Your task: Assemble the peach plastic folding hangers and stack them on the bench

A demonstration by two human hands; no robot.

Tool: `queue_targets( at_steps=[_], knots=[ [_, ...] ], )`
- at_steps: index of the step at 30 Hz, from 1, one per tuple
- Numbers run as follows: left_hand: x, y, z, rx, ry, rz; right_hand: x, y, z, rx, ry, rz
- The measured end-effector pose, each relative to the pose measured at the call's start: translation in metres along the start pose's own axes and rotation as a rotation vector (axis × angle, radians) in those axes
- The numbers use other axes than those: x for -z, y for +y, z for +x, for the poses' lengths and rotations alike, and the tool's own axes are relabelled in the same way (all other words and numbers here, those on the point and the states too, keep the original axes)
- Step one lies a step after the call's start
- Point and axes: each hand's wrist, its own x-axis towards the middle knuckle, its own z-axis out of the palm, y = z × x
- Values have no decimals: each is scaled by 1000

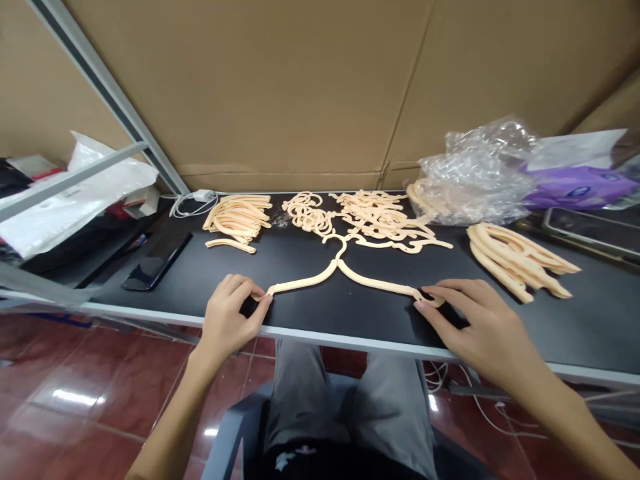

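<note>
A cream plastic clothes hanger (305, 283) lies flat near the front edge of the black tabletop, its hook pointing to the back. My left hand (233, 313) pinches the left end of its arm between thumb and fingers. At the opposite end, my right hand (475, 320) grips the right tip the same way. Behind the hook sit a heap of small curved hook pieces (306, 212) and a tangled heap of longer hanger parts (380, 217). A stack of straight cream pieces (240, 217) is at the back left, with a separate piece (230, 247) in front.
Bundled hanger arms (520, 257) lie on the right, before clear plastic bags (475, 173) and a purple packet (580, 187). A dark phone (157, 261) rests at left, near a white cable (195, 203). A metal frame post (110, 93) rises at left; cardboard (280, 87) backs the table.
</note>
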Motion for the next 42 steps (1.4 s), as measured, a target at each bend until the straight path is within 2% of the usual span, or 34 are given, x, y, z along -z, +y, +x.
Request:
queue_targets(
  at_steps=[4, 11, 17, 24, 32, 38, 42],
  knots=[
    [-1, 2, -1, 61, -13, 30, 2, -2, -3, 25, 17, 26],
    [-1, 3, -3, 59, 8, 62, 0, -6, -2, -22, 59, 16],
    [-2, 5, -12, -33, 64, 95, 2, -8, -3, -37, 60, 3],
    [-5, 5, -17, -74, 137, 83, 2, -9, -4, 8, 58, -3],
    [-3, 3, -18, -90, 143, 96, 3, -11, -5, -2, 129, -46],
    [0, 4, -15, -84, 96, 161, 6, -13, -8, 41, -6, -46],
    [3, 4, -14, -83, 90, 201, 7, -14, -6, 26, 9, -22]
  ],
)
